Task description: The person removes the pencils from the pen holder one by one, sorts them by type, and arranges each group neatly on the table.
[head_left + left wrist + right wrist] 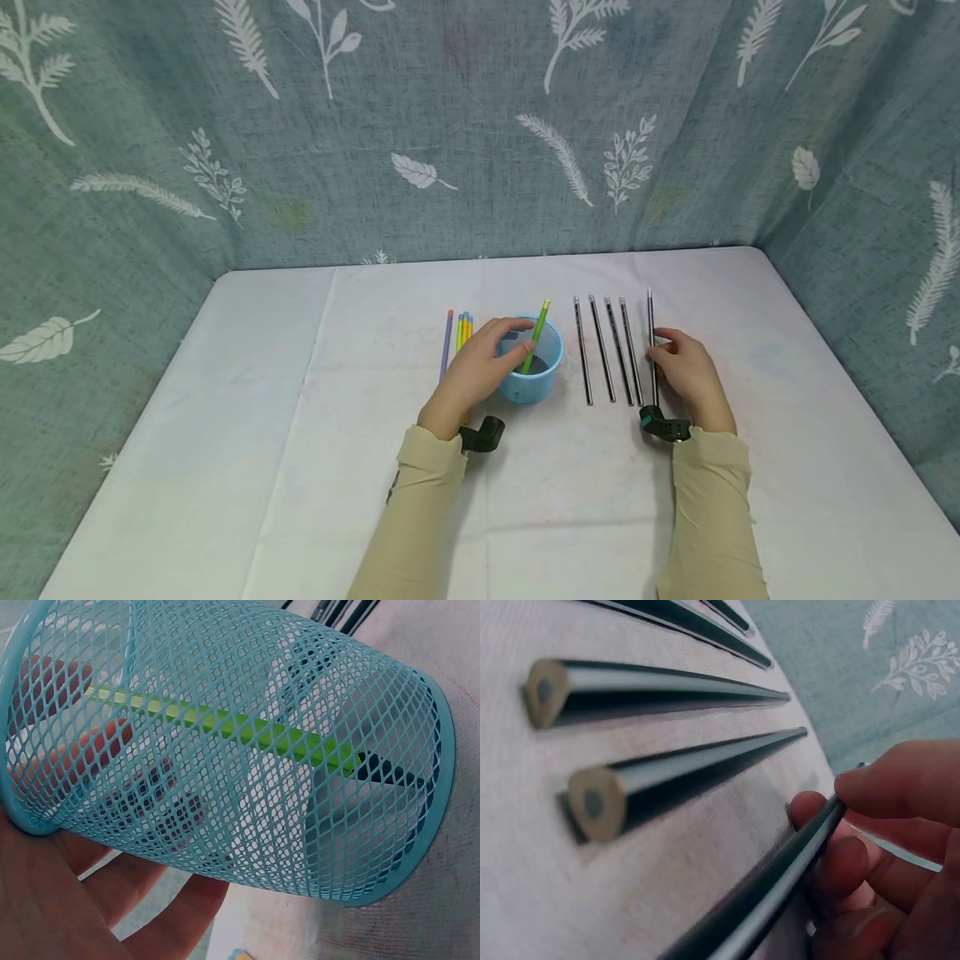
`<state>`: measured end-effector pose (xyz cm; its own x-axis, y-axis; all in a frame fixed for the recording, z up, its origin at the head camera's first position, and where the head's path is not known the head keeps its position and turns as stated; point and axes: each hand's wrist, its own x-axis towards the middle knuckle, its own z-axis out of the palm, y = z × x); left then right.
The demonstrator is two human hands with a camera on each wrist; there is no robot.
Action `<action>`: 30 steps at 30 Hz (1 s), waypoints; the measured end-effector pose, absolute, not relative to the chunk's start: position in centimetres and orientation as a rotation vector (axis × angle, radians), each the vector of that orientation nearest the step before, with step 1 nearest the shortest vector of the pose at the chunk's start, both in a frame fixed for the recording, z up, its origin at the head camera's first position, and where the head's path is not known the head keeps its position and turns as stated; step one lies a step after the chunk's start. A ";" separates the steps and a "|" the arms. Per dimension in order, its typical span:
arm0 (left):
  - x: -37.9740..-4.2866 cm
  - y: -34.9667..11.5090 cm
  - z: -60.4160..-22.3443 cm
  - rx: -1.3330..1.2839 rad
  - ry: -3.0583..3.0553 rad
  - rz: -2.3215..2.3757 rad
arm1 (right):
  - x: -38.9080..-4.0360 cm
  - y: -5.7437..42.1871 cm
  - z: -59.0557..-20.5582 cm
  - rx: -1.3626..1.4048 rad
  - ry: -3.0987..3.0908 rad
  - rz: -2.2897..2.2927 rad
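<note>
My left hand is at the rim of a light blue mesh pencil cup. A green pencil leans inside it, dark tip down at the base. Thumb and index finger are spread beside the pencil's upper part, with a gap between their tips; other fingers lie outside the mesh. Over on the right, my right hand pinches a dark unsharpened pencil between thumb and fingers. Several similar dark pencils lie side by side to its left, flat wooden ends towards me.
Left of the cup lie a purple pencil and several yellow, green and blue ones, partly behind the left hand. A white cloth covers the table. Leaf-patterned curtains stand behind and at both sides.
</note>
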<state>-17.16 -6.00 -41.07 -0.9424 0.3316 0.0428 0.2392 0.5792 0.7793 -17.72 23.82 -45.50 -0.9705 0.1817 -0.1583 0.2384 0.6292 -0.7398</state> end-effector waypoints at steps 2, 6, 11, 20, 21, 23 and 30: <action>-17.1 -6.0 -41.1 0.494 2.695 1.307 | -17.4 23.7 -44.9 0.348 2.792 -1.246; -17.1 -6.0 -41.1 0.504 2.690 1.308 | -17.3 23.6 -44.8 0.322 2.850 -1.178; -17.1 -6.0 -41.0 0.515 2.690 1.311 | -17.3 23.6 -44.9 0.336 2.878 -1.149; -17.1 -5.9 -41.0 0.501 2.694 1.309 | -17.4 23.7 -44.8 0.362 2.847 -1.181; -17.1 -5.9 -41.0 0.501 2.694 1.307 | -17.4 23.7 -44.8 0.368 2.838 -1.193; -17.1 -5.9 -41.0 0.498 2.695 1.301 | -17.4 23.7 -44.7 0.381 2.821 -1.223; -17.1 -5.9 -41.0 0.493 2.693 1.302 | -17.3 23.6 -44.6 0.369 2.782 -1.340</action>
